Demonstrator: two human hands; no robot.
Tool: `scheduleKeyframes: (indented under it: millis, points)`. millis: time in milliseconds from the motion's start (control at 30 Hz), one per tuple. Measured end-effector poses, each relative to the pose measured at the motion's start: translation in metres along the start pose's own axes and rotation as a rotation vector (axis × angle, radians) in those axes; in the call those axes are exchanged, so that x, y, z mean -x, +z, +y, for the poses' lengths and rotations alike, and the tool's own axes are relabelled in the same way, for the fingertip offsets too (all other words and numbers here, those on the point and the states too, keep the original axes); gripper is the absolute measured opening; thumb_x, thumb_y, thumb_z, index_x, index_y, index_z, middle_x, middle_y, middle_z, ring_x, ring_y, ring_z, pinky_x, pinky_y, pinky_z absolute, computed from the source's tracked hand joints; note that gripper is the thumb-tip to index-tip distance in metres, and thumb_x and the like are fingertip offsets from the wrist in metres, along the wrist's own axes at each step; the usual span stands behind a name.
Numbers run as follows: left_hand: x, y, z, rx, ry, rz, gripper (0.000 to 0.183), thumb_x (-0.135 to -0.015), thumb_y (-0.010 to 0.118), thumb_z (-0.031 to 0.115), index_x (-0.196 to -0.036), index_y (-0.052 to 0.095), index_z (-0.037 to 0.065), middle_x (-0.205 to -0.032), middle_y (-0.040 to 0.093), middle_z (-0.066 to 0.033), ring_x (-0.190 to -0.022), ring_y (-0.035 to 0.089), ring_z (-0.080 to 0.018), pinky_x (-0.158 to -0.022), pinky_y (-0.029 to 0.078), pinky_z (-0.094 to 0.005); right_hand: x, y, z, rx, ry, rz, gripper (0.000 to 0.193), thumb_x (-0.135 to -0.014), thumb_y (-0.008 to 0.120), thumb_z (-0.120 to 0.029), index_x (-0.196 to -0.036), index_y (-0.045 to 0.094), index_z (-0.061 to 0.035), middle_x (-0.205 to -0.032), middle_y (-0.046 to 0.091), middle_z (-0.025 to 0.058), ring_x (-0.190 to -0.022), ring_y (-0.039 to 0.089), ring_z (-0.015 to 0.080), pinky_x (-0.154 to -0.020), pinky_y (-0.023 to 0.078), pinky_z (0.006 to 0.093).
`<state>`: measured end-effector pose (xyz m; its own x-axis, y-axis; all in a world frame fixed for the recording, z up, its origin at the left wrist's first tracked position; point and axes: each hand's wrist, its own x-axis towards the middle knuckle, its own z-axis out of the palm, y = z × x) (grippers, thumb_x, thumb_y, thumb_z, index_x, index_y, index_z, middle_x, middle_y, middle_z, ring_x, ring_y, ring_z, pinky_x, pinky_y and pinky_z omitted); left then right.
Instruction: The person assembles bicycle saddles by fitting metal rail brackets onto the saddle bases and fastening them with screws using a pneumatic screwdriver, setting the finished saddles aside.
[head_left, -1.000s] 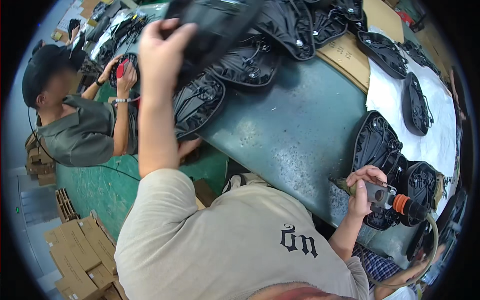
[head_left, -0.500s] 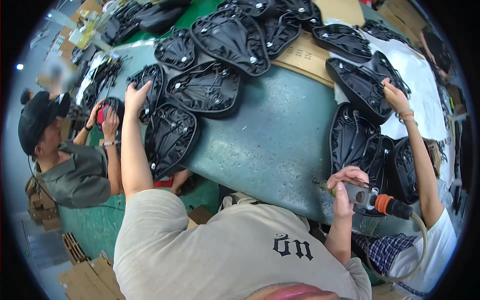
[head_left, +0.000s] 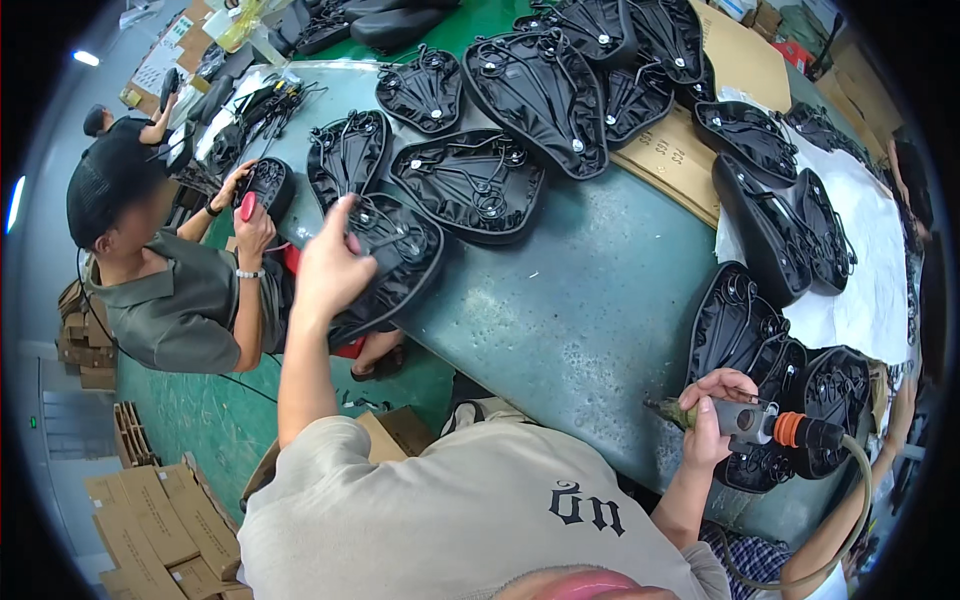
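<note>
In the head view, holding the left hand [head_left: 333,265], with fingers apart, over an upturned black saddle [head_left: 412,258] by the counter's [head_left: 560,275] near edge, toward the left, without clear sign of contact; clamping the right hand [head_left: 711,425] around a hose-fed tool [head_left: 745,422] farther right. Might knock the saddle over that edge with one careless outward nudge.

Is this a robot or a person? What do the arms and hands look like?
A person. The left hand and right hand are bare, without gloves, and no watch or bracelet shows on either wrist. The forearms are bare too, below the short beige sleeves of a shirt with black markings on the front.
</note>
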<state>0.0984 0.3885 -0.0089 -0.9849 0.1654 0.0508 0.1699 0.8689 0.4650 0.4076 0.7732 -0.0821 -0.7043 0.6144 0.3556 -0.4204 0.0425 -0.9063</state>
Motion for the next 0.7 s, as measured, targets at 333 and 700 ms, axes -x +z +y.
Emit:
scheduleKeyframes:
  millis: [333, 700]
  points:
    - [-0.24, 0.005, 0.07, 0.424, 0.01, 0.269, 0.071, -0.073, 0.084, 0.025, -0.123, 0.049, -0.011, -0.078, 0.066, -0.0121, -0.067, 0.062, -0.0158, -0.059, 0.05, -0.0314, 0.019, -0.001, -0.01, 0.12, -0.079, 0.032, 0.038, -0.087, 0.063, 0.006, -0.121, 0.048, -0.0011, -0.106, 0.06, 0.0173, -0.073, 0.064, 0.0187, -0.068, 0.056, 0.0315]
    - [-0.13, 0.09, 0.156, 0.234, 0.692, 0.481, 0.069, -0.089, 0.076, 0.018, -0.146, 0.042, -0.003, -0.137, 0.056, -0.0245, -0.121, 0.061, -0.0356, -0.105, 0.048, -0.0444, 0.025, -0.009, -0.011, 0.02, -0.073, -0.018, 0.044, -0.081, 0.069, 0.012, -0.12, 0.055, -0.0027, -0.108, 0.062, 0.0108, -0.088, 0.066, 0.0136, -0.076, 0.054, 0.0274]
